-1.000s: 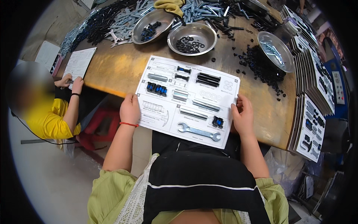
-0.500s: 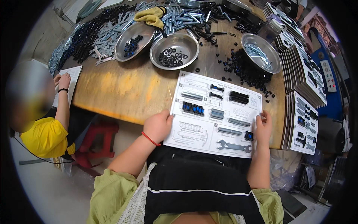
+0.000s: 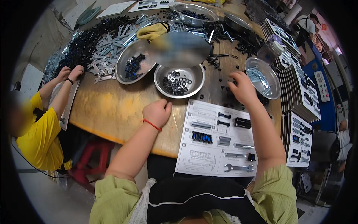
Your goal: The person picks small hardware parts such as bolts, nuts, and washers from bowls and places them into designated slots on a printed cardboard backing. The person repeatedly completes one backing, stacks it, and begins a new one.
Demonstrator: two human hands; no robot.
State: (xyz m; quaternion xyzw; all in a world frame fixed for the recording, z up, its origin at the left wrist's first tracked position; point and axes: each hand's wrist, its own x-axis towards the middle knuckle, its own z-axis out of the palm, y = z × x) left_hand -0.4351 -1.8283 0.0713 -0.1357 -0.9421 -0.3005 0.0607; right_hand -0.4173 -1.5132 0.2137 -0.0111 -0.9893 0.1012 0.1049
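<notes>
A white printed card (image 3: 220, 140) with blister-like rows of black and blue bolts, grey tubes and a wrench lies at the table's front edge, partly over my lap. My left hand (image 3: 156, 113) is on the table left of the card, below the bowl of washers. Its fingers are curled, their undersides hidden. Over a pile of small black fasteners (image 3: 263, 100) hovers my right hand (image 3: 243, 89), thumb and fingers slightly apart. Beside it stands a steel bowl (image 3: 276, 83) of silver pins. Black and silver washers (image 3: 177, 84) fill part of another steel bowl (image 3: 194, 91).
Another steel bowl (image 3: 121, 72) holds black-blue bolts. Wrenches (image 3: 106, 61) and black bolts heap at the far left, near a yellow glove (image 3: 153, 31). Stacked cards (image 3: 298, 138) stand right. A co-worker in a yellow sleeve (image 3: 46, 127) works at left; a blurred patch covers the far middle.
Both hands have let go of the card, which now lies flat. My right hand has moved up and left to the black fasteners; my left has shifted slightly up. The view has shifted too.
</notes>
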